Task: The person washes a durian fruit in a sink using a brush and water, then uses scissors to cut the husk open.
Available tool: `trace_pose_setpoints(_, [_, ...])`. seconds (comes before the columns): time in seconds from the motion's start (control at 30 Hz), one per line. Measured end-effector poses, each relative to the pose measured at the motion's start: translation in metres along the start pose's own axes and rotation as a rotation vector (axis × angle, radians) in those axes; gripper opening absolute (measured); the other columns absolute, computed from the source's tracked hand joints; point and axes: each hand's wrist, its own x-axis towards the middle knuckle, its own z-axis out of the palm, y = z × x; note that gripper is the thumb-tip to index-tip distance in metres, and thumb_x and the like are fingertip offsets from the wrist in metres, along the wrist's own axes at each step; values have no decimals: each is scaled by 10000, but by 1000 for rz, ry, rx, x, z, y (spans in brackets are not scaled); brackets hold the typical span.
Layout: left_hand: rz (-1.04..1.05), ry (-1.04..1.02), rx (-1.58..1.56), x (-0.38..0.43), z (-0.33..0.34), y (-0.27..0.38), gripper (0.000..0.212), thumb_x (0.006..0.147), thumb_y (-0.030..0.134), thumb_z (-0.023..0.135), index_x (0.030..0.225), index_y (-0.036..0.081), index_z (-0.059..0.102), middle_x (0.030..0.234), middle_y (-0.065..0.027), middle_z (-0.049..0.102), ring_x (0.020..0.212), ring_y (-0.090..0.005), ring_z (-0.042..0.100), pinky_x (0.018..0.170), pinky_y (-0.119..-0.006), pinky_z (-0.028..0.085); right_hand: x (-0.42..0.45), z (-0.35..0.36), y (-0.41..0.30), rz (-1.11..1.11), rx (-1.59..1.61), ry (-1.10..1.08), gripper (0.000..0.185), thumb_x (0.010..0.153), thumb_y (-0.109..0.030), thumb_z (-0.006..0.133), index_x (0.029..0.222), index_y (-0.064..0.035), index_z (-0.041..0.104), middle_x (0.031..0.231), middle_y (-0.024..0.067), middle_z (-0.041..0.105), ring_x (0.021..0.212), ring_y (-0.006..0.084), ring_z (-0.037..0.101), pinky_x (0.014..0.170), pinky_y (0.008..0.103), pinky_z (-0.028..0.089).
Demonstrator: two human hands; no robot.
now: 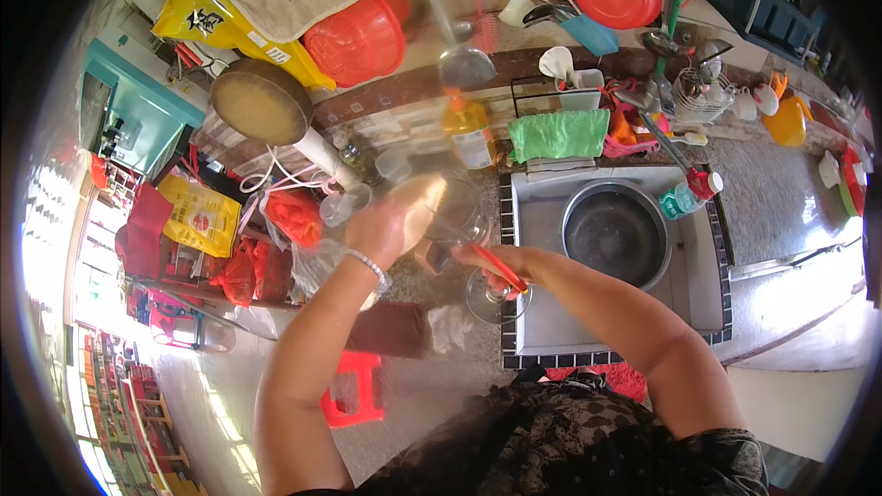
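Note:
My left hand (379, 231), with a beaded bracelet at the wrist, is closed round a pale beige object (424, 207), too blurred to name. My right hand (501, 263) grips a red-handled tool (497, 267); its working end cannot be made out. Just below that hand lies a round clear lid (513, 311) with a knob, at the sink's left edge. A blurred clear round vessel (463, 210) is on the counter between and beyond my hands. To the right, a metal basin (613, 238) holding water stands in the sink (544, 337).
A yellow-orange pump bottle (470, 134) stands behind my hands. A green cloth (559, 136) hangs behind the sink. A small capped bottle (682, 200) is at the sink's right rim. Plastic bags (293, 217) lie left; a red stool (358, 393) stands below.

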Motion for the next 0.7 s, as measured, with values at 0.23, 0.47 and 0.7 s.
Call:
trace_pose_setpoints(0.23, [28, 47, 8, 11, 9, -4, 30, 777, 77, 502, 764, 77, 529, 786, -120, 586, 726, -308, 603, 618, -410, 491, 27, -20, 19, -27, 89, -8, 895, 599, -827, 533, 1044, -52, 494, 829, 40, 457, 692, 126, 490, 608, 321, 455])
trace_pose_setpoints(0.47, [45, 84, 1, 17, -2, 15, 19, 754, 87, 542, 771, 87, 532, 772, -96, 575, 719, -286, 606, 604, -390, 498, 16, -20, 7, -60, 122, 5, 848, 638, -778, 554, 1074, -53, 487, 645, 3, 422, 544, 114, 440, 473, 270, 369])
trace_pose_setpoints(0.7, [145, 61, 48, 15, -11, 29, 95, 708, 109, 585, 782, 99, 527, 773, -65, 560, 731, -253, 592, 591, -367, 502, 57, -34, 12, -182, 112, -97, 882, 710, -783, 454, 1192, -45, 486, 523, 34, 448, 488, 135, 499, 465, 314, 409])
